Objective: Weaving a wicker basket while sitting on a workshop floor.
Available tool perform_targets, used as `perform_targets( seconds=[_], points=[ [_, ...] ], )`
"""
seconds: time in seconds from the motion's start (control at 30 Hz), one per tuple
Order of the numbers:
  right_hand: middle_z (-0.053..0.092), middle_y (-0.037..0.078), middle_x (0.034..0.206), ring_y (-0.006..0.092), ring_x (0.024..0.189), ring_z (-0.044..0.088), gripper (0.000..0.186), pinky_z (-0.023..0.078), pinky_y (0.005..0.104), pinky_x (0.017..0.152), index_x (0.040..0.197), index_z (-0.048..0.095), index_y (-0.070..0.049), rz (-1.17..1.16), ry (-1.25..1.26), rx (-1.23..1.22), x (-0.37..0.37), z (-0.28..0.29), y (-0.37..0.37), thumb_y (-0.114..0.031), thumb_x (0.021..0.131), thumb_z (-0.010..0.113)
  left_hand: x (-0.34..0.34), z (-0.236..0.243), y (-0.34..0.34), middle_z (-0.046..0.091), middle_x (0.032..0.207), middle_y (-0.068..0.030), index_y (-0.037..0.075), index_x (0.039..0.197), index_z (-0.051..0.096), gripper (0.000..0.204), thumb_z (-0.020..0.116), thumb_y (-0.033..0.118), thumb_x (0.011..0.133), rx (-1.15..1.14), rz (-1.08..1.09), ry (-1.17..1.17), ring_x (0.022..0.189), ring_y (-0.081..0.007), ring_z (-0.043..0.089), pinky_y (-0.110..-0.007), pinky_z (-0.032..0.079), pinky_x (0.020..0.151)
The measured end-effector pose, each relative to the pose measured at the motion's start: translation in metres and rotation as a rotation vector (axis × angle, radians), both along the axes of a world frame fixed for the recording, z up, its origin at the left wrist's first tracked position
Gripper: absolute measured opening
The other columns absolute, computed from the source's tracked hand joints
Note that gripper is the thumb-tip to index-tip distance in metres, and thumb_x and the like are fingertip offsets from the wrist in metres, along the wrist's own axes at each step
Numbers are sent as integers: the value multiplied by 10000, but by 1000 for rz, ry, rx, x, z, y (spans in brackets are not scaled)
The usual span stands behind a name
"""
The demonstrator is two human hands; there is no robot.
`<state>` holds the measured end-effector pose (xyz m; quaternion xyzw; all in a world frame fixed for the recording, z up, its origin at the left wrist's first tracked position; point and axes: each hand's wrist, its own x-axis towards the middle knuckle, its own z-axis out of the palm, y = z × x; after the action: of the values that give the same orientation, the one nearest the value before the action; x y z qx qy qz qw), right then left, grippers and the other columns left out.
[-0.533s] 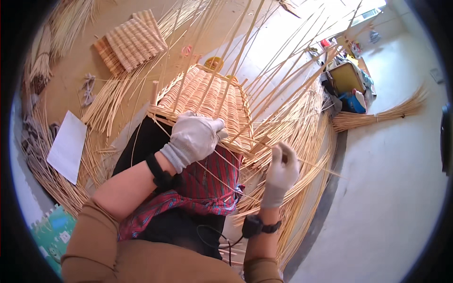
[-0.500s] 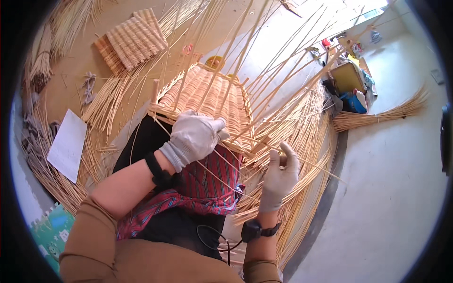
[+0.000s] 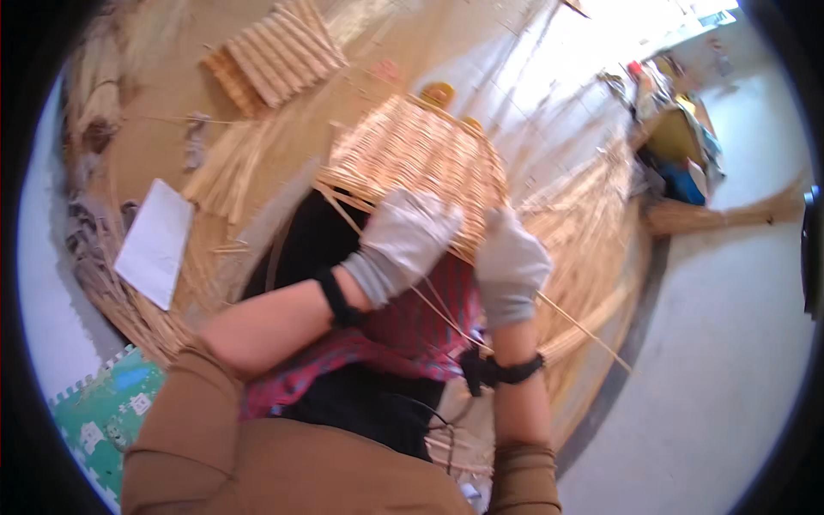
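A half-woven wicker basket (image 3: 412, 142) rests against my lap, its broad woven face toward me. At its near edge my left hand (image 3: 410, 232), in a pale work glove, has its fingers curled closed on the rim. My right hand (image 3: 512, 264), gloved the same way, is closed at the near right corner of the basket; its fingertips are partly hidden and blurred. A thin wicker strand (image 3: 585, 331) sticks out from beside the right hand toward the lower right. Other strands hang below the rim over a red striped cloth (image 3: 412, 313) on my lap.
Loose wicker rods (image 3: 592, 223) fan out over the floor at right, beside a tied bundle (image 3: 730, 217). Woven panels (image 3: 283, 56) lie at the upper left. A white sheet (image 3: 154, 245) and a green foam mat (image 3: 112, 421) are at left.
My right hand has moved up and inward from the strand to the basket's near right corner, and its fingers have closed. My left hand stays at the rim. The whole view has shifted.
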<state>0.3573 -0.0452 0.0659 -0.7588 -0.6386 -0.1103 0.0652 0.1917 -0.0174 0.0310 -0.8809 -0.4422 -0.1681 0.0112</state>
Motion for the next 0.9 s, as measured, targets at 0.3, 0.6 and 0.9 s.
perform_targets(
  seconds=[0.3, 0.6, 0.9],
  points=[
    [778, 148, 996, 280, 826, 753, 233, 588, 380, 718, 1175, 760, -87, 20, 230, 182, 25, -5, -30, -239, 1075, 615, -176, 38, 5, 705, 1242, -128, 91, 1333, 679, 367, 708, 141, 971, -185, -182, -836, 1190, -288, 664, -413, 514, 1049],
    [756, 141, 1101, 212, 979, 713, 343, 567, 333, 842, 1196, 727, 36, -55, 372, 206, 58, -25, -38, -227, 1143, 513, -504, -228, -98, 763, 1142, -202, 71, 1168, 754, 351, 676, 337, 952, -864, 1373, -258, 1088, -337, 724, -408, 541, 984],
    [749, 151, 1111, 222, 987, 699, 360, 555, 349, 865, 1208, 716, 41, -46, 301, 222, 33, -14, -27, -218, 1154, 472, -382, -308, -102, 760, 1201, -167, 126, 1216, 757, 381, 697, 358, 920, -1288, 724, -366, 1122, -354, 715, -438, 548, 1000]
  ],
)
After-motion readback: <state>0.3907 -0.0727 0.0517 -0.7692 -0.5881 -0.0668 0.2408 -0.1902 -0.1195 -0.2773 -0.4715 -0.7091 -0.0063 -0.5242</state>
